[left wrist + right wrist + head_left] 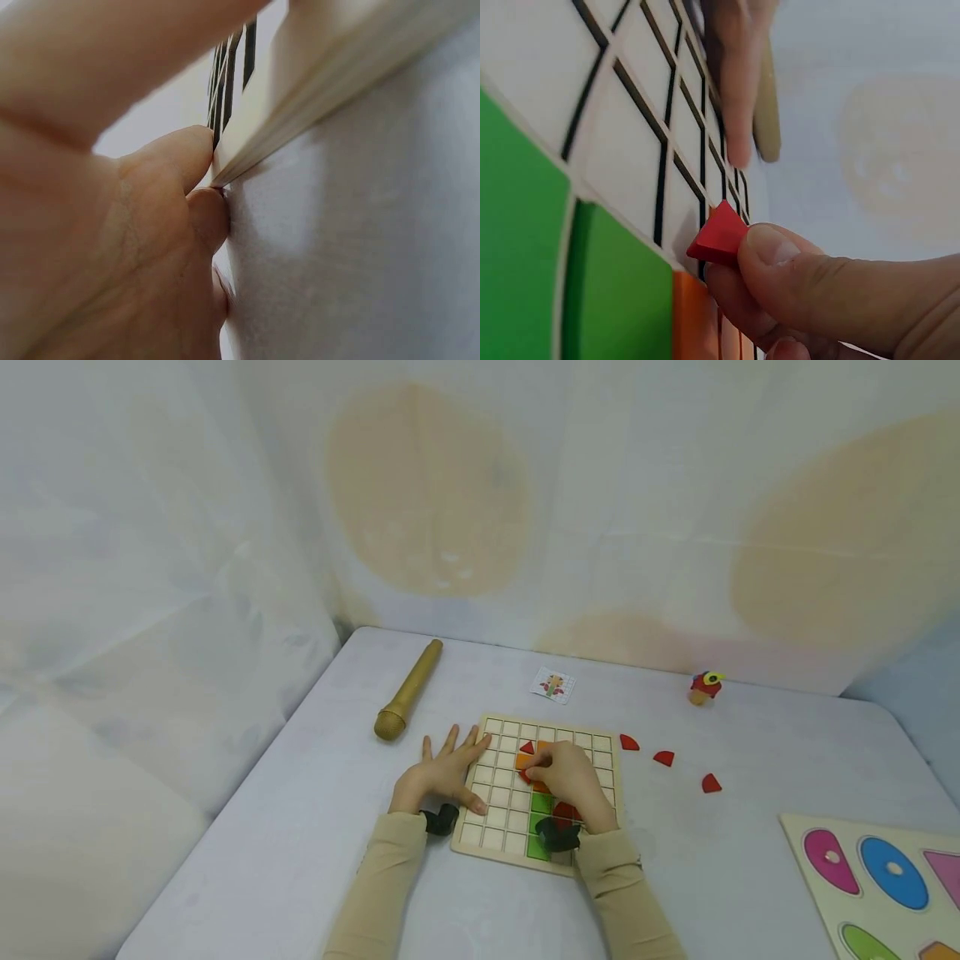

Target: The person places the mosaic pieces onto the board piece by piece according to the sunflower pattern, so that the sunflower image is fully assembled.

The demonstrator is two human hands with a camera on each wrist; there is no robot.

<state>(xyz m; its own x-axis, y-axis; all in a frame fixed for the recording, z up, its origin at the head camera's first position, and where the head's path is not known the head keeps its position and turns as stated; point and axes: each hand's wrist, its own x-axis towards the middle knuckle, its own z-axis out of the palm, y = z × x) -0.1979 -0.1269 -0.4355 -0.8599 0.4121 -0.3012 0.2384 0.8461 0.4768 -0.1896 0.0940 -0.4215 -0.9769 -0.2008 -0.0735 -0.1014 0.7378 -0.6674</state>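
Note:
A wooden grid board [498, 795] lies on the table. My left hand [438, 777] rests at its left edge with straight, spread fingers, some over the cells; the left wrist view shows its palm beside the board's rim. Thumb and fingers of my right hand [570, 774] pinch a red triangular piece [721, 234] just above the board's middle. Around it on the grid are orange pieces [522, 762], another red triangle [527, 747] and a column of green squares [542, 802]. Dark red pieces [566, 811] lie near the right wrist, which partly hides them.
Three red quarter-round pieces [663, 758] lie right of the board. Behind it is a small printed pattern card [552, 685]. A gold microphone [408, 690] lies at back left, a small parrot figure [705, 688] at back right. A shape puzzle board [847, 839] sits at front right.

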